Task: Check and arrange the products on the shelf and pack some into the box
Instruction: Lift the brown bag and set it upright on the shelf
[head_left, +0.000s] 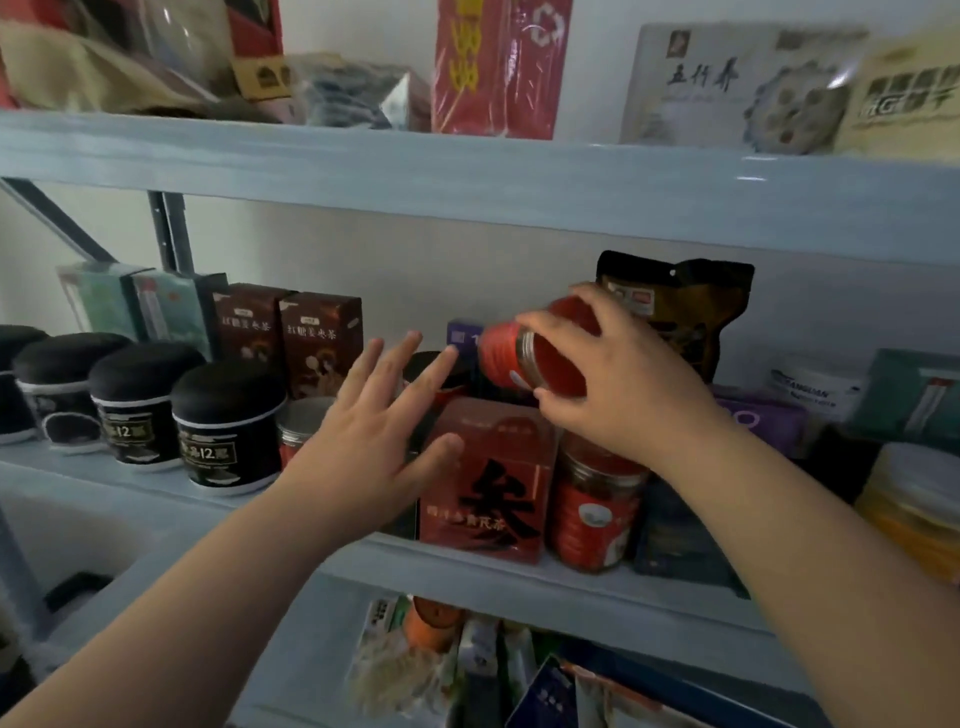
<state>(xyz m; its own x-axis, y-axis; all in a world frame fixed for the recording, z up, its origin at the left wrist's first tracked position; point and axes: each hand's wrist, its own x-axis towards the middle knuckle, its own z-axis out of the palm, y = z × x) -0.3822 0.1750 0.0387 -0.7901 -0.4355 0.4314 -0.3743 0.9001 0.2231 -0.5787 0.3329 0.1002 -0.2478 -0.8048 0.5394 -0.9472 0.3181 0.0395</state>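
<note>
My right hand (618, 387) grips a red jar (524, 358) with a red label, tilted on its side above the middle shelf (467, 577). Below it stand a red box with a large black character (488, 483) and another red jar (592, 512). My left hand (374, 434) hovers open, fingers spread, in front of the shelf just left of the red box and holds nothing. A dark jar behind my left fingers is partly hidden.
Several black-lidded jars (140, 405) line the shelf's left, with dark red boxes (291, 338) and green boxes (130, 306) behind. A black and gold pouch (691, 312) stands at the back right. The upper shelf (467, 176) carries boxes; more packets lie on the lower shelf.
</note>
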